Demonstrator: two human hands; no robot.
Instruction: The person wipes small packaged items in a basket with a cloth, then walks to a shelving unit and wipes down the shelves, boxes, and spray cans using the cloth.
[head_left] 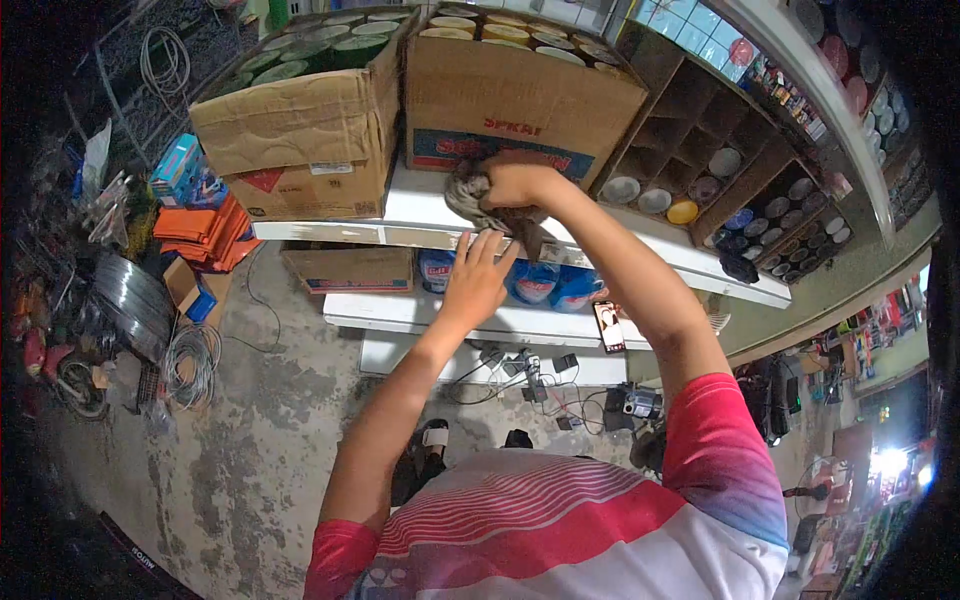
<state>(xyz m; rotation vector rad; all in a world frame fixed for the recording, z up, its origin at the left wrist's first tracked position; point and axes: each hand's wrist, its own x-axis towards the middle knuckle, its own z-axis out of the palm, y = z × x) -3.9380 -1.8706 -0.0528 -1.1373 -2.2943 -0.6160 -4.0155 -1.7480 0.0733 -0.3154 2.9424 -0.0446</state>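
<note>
Brown cardboard everywhere along the white flat-topped shelf! The scuffed, dented carton at left is packed with round, green-sided cans; the wide carton with a blue printed band holds round cans with yellow sides. Right of them, the open carton with cardboard dividers has pale-topped cans in some cells, plus one yellow-topped can.

And here's the soft, crumpled, grey-brown patterned cloth, on the shelf just before the blue-banded carton, bunched in the curled right hand. Its long axis slants, far end leftward, near end drooping rightward over the shelf's front edge. The left hand, fingers spread wide, is at that edge; whether it touches the cloth, I can't tell.
</note>
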